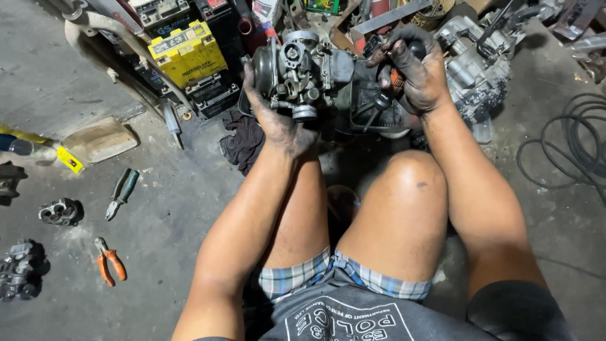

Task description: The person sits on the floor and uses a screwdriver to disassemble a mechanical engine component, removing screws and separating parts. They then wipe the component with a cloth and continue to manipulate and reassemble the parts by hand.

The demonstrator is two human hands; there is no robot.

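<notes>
Above the grimy concrete floor (pixel 158 208), between the raised knees, the left hand (pixel 278 123) is clamped around a grey, oil-stained metal carburettor (pixel 302 72), held up from below. The right hand (pixel 413 69) is closed around a black-and-orange tool handle (pixel 396 79) just beside it. Both palms look greasy, so the carburettor could slip and drop onto the floor. It looks worn, with a round port and small brass fittings facing the camera.
</notes>
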